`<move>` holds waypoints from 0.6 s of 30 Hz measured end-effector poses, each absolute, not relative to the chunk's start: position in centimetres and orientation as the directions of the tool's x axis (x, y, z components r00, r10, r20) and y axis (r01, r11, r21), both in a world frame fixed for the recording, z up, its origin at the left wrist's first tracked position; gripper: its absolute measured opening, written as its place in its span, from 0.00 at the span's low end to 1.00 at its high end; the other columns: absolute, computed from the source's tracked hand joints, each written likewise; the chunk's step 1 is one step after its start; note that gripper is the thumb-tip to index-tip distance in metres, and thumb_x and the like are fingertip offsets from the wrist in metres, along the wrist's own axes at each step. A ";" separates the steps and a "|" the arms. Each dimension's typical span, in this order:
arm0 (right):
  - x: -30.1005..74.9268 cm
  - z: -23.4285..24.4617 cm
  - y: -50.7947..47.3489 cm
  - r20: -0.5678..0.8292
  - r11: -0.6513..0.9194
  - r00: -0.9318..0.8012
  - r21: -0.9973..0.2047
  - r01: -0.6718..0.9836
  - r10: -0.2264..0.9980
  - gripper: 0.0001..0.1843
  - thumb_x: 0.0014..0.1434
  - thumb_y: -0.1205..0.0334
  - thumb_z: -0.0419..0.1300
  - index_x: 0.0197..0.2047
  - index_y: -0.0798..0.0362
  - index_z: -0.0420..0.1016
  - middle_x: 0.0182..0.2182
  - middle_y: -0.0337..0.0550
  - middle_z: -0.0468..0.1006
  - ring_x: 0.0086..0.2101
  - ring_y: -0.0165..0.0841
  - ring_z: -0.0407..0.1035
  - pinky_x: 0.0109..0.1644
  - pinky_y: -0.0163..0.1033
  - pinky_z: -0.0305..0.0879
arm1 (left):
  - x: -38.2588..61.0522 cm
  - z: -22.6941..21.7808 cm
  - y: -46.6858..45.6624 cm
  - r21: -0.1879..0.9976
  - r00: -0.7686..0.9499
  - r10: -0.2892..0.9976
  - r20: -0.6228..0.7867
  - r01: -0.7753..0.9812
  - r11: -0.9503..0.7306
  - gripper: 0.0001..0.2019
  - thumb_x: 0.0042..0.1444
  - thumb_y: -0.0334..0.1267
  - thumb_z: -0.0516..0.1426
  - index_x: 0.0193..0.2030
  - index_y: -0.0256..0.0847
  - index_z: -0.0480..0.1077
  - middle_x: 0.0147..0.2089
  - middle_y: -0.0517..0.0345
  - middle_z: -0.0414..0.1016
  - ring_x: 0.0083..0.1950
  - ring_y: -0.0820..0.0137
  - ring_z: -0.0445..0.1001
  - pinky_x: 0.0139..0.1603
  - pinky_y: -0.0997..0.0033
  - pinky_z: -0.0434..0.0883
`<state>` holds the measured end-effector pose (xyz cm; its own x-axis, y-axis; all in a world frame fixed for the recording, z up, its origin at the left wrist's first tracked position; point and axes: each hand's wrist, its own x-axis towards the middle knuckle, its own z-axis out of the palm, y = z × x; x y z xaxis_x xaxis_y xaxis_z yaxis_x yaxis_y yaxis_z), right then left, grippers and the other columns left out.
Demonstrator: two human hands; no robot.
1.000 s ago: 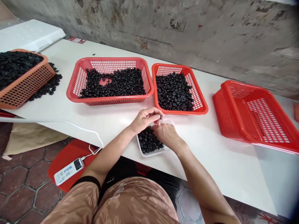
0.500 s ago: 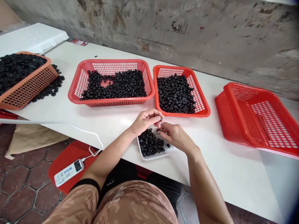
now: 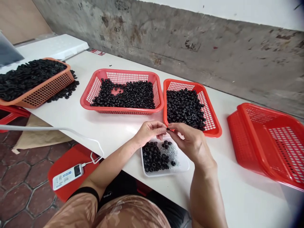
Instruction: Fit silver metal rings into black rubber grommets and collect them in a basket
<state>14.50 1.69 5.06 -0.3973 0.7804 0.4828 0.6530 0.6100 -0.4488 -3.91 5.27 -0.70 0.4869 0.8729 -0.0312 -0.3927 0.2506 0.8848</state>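
Note:
My left hand (image 3: 153,130) and my right hand (image 3: 187,136) meet fingertip to fingertip above a shallow clear plastic tray (image 3: 185,167). Pinched between their thumbs and forefingers is a small black ring-like part (image 3: 168,129), mostly covered by the fingers. Inside the tray, black ring parts (image 3: 153,158) fill the left side, and tiny shiny clear or silvery beads (image 3: 171,151) lie toward the middle. Just beyond my hands stands a red basket (image 3: 215,129) of similar black parts. The right hand's lower fingers are curled and partly hidden.
A wider red basket (image 3: 125,110) holds more black parts. At the left, an orange basket (image 3: 47,90) is heaped with flat black pieces, some spilled beside it. Stacked red baskets (image 3: 251,139) stand right. A white power bank (image 3: 67,177) with a cable lies on a red stool (image 3: 82,155).
My right hand has risen from the tray to my left fingertips, and both now pinch the small black part. More of the tray's beads show. The camera view has shifted.

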 end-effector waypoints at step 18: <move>15.0 5.4 1.7 0.352 0.506 -0.368 -0.670 0.543 0.861 0.12 0.72 0.63 0.57 0.52 0.48 0.82 0.43 0.44 0.85 0.44 0.36 0.80 0.48 0.40 0.76 | -4.2 -0.7 5.2 0.867 0.530 0.843 -0.091 -0.374 0.329 0.16 0.48 0.42 0.73 0.38 0.34 0.79 0.32 0.58 0.79 0.26 0.78 0.72 0.32 0.74 0.70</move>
